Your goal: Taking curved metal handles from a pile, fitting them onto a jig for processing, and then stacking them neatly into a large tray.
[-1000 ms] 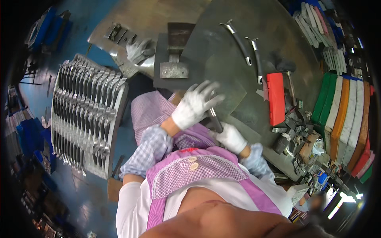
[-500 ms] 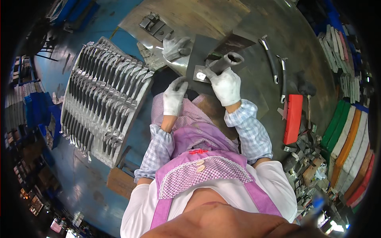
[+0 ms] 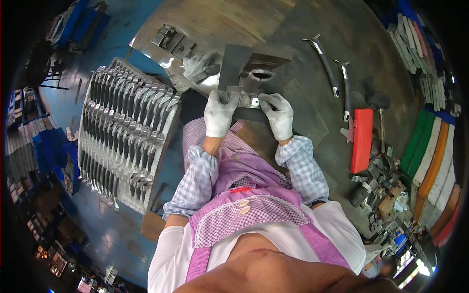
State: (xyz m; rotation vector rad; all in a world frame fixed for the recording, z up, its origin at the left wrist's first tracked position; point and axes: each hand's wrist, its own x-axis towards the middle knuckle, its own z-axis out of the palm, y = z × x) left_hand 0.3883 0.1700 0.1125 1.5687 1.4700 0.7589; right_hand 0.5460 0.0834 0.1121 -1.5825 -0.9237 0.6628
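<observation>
White-gloved in the head view, the left hand (image 3: 219,115) is now bending its fingers at the left edge of a metal block (image 3: 246,100), upper centre of the frame. The right hand (image 3: 278,116), having left the upper end of the dark tube (image 3: 251,86), is curling by the right edge, so both are flanking the block. The tube is rising just beyond the fingertips; whether either hand is gripping is impossible to tell.

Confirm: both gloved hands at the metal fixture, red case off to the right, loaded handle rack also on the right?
Wrong on the handle rack: the head view shows it on the left. The rest holds: gloved left hand and right hand at the metal fixture, red case on the right.
</observation>
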